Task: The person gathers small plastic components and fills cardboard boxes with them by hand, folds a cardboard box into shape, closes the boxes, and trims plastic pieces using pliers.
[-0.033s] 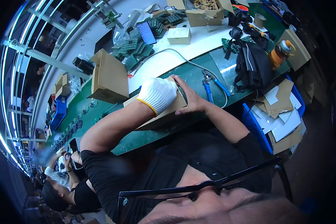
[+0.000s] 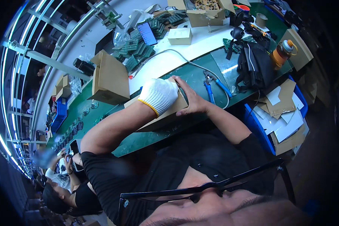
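Note:
A brown cardboard box (image 2: 168, 115) lies on the green bench top (image 2: 133, 147) in front of me. Over it bends my left hand (image 2: 161, 96), in a white knit glove with a yellow cuff. Its back faces up, and its fingers are out of sight on the far side. A bit of blue shows beside the glove, too small to name. My bare right hand (image 2: 192, 98) clasps the box's right end, thumb at the near edge and fingers at the far corner.
Pliers with blue handles (image 2: 210, 90) and a grey cable lie beyond my right hand. A taller open carton (image 2: 111, 81) stands at left. Green circuit boards (image 2: 137, 51), a phone (image 2: 147, 34) and a small white box (image 2: 180, 36) sit farther back. A blue bin (image 2: 257, 130) holds cardboard scraps.

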{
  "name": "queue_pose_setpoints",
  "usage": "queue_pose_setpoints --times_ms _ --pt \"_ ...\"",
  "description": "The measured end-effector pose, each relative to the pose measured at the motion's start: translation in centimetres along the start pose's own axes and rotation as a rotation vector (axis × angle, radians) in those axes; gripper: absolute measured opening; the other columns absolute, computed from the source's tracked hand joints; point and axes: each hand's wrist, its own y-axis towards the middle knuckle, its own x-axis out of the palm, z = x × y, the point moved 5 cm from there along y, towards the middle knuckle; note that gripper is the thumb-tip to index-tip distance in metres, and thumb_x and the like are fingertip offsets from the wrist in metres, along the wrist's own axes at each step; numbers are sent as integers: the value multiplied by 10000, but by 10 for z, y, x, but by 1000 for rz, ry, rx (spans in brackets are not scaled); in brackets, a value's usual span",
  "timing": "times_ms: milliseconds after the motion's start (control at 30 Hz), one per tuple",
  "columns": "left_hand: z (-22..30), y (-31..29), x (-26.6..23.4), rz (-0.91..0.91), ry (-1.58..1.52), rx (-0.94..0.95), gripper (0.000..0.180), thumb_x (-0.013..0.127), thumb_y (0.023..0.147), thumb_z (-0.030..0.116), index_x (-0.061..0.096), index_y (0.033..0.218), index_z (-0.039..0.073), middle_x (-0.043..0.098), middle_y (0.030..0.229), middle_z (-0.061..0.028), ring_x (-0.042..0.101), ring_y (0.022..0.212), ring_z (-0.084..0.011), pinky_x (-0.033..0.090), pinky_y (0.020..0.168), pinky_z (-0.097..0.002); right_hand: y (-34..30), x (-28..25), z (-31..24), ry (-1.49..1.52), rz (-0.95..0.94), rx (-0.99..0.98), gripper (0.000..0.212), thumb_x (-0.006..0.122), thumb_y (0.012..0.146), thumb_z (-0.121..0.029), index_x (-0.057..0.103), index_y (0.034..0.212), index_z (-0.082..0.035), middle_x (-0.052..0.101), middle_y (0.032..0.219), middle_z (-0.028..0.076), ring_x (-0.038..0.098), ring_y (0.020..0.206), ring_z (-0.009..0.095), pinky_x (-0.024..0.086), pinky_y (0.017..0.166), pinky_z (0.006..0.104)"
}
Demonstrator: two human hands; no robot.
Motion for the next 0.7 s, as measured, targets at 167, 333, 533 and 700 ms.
queue_pose_setpoints --times_ms 167,333,533,700 --pt "1 4 3 31 28 19 135 721 892 172 762 945 55 755 764 -127 788 695 -295 602 586 -437 -2 -3 -2 -2 12 -8 1529 1001 639 -616 135 1752 -27 240 1790 249 229 1675 402 221 1363 470" --pt "7 -1 4 193 97 127 155 727 881 176 755 956 43 726 735 -109 768 659 -276 575 557 -419 -2 -1 -5 9 -6 5 1522 996 643 -609 134 1752 -22 240 1792 255 238 1673 397 231 1362 464" --pt "10 6 5 180 164 104 157 724 871 177 747 941 38 707 734 -79 751 641 -263 534 540 -416 -2 -5 -6 9 8 3 1520 999 625 -597 153 1750 -26 270 1779 256 271 1660 405 252 1355 468" --pt "12 0 8 212 215 124 176 729 857 198 752 937 43 701 739 -93 734 677 -260 505 563 -407 -3 -3 -2 -8 23 -14 1516 995 621 -609 164 1745 -20 285 1773 252 281 1655 411 255 1351 472"
